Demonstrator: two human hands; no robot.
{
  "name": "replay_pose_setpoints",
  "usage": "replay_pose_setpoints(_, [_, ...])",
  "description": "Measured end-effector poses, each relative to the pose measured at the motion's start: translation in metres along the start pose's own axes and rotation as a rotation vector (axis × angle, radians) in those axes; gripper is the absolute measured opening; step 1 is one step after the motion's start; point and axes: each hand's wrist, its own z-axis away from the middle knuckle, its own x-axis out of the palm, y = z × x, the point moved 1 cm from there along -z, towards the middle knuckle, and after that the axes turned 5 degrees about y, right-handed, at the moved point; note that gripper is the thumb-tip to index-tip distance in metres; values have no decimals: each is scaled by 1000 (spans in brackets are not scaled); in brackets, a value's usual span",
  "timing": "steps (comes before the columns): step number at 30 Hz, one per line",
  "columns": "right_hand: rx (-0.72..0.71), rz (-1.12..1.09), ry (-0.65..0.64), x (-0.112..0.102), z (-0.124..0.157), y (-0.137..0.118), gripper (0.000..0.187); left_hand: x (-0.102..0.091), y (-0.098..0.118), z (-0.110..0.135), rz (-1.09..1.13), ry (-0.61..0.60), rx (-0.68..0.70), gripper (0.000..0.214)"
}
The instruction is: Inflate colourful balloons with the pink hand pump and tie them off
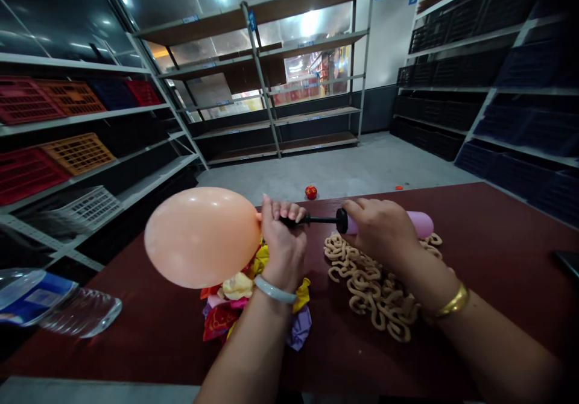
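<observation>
My left hand (284,235) is closed around the black end of a balloon pump, at the neck of an inflated peach balloon (203,238). My right hand (384,229) wraps round the purple barrel of the balloon pump (420,224). A thin black rod runs between the two hands. Below my left wrist lies a pile of uninflated balloons (235,286) in red, yellow, cream and purple. Under my right hand is a heap of tan, curly strips (375,289) whose kind I cannot make out. My fingers hide the balloon's mouth.
The dark red table (158,344) carries a clear water bottle (67,301) lying at the left and a dark object (565,262) at the right edge. A small red ball (310,192) is beyond the far edge. Shelves with crates (76,154) stand around.
</observation>
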Motion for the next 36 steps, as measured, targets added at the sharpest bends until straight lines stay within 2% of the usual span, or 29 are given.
replay_pose_setpoints(3, [13, -6, -7, -1, 2, -11, 37, 5, -20, 16, 3, -45, -93, 52])
replay_pose_setpoints(6, [28, -39, -4, 1, 3, -16, 33, 6, -30, 26, -9, -68, -123, 50])
replay_pose_setpoints(11, [51, -116, -50, 17, 2, -11, 37, 2, -31, 18, -55, -41, -127, 51])
replay_pose_setpoints(14, [59, -125, -87, 26, 1, -2, 39, -4, -19, 2, -42, 19, -109, 50])
replay_pose_setpoints(18, [73, -118, -101, 23, 0, 19, 39, -7, 17, -16, 18, 43, 4, 51])
replay_pose_setpoints(21, [57, -96, -77, 14, 0, 34, 39, -4, 41, -20, 35, 27, 55, 51])
replay_pose_setpoints(24, [50, -5, -26, 8, 1, 40, 39, 0, 47, -17, 42, 2, 58, 50])
replay_pose_setpoints(26, [48, 64, 8, 8, 1, 36, 39, 1, 40, -15, 68, -19, 58, 50])
replay_pose_setpoints(29, [15, 90, 20, 10, 1, 21, 39, -2, 18, -10, 100, -21, 27, 50])
replay_pose_setpoints(33, [-7, 74, 10, 10, 2, -1, 38, -4, -17, 4, 85, -36, -88, 50])
replay_pose_setpoints(36, [2, 59, 16, 12, 4, -11, 41, -3, -35, 16, 69, -56, -149, 49])
